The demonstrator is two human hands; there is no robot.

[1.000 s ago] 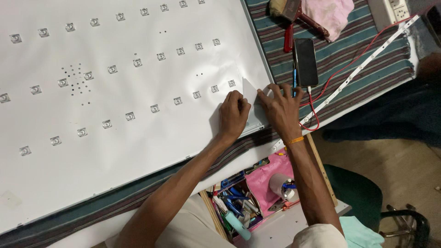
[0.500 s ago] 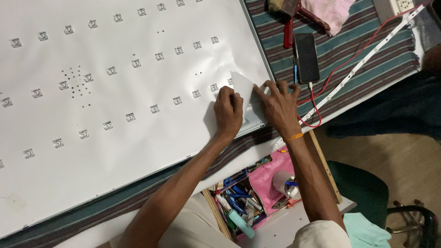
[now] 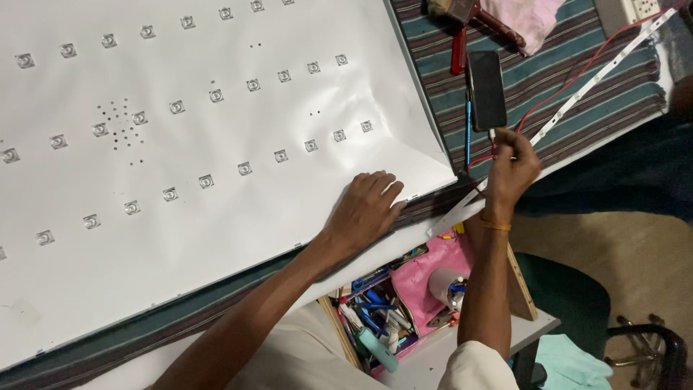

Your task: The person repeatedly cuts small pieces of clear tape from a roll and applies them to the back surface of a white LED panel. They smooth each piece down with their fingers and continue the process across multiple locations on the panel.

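Observation:
A large white reflector sheet (image 3: 216,238) with rows of small square LED lenses covers most of the table. My left hand (image 3: 364,209) lies flat on it near its lower right corner, fingers slightly apart, holding nothing. My right hand (image 3: 512,170) is off the sheet, raised over the striped cloth just below a black phone (image 3: 486,88). Its fingertips are pinched on what looks like a thin red wire (image 3: 570,79), where that wire meets a long white LED strip (image 3: 613,54) running diagonally to the top right.
A blue pen (image 3: 468,130) lies beside the phone. A red-handled brush (image 3: 462,32) and pink cloth (image 3: 523,18) sit at the top. Below the table edge an open drawer (image 3: 382,325) holds several tools and a pink tray (image 3: 422,285). A chair (image 3: 642,347) stands at lower right.
My right hand left the sheet's corner and moved right to the red wire below the phone. My left hand stayed on the sheet and flattened out.

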